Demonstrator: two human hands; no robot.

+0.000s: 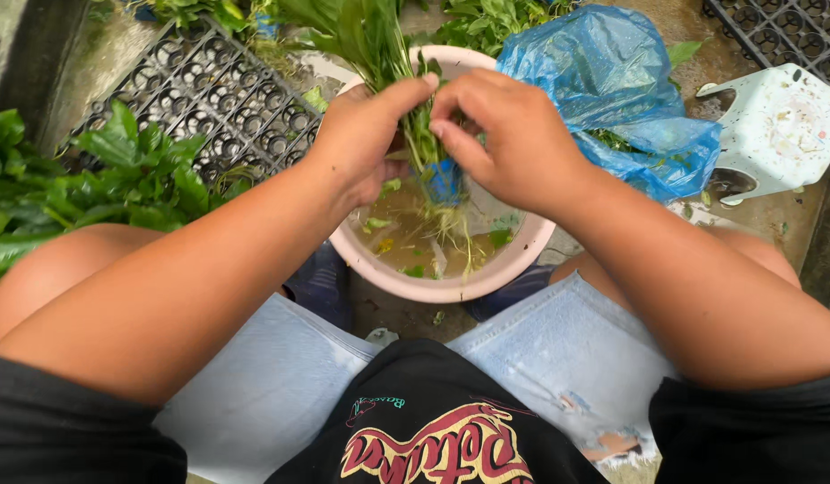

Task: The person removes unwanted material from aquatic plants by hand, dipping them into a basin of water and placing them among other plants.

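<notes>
Above a pink basin (406,285) of murky water, crowded by a blue plastic bag (612,81) at its far-right rim, left hand (361,139) and right hand (509,134) pinch a green plant bunch (379,40) over the basin's middle, roots dangling inside.

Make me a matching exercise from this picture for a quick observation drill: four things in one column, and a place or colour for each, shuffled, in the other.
1. plant bunch
2. basin
3. plastic bag
4. stool

A. white, far right on the ground
B. pink, holding murky water
C. blue, right of the basin
D. pinched between left hand and right hand

Pairs: 1-D, 2-B, 3-C, 4-A
</notes>
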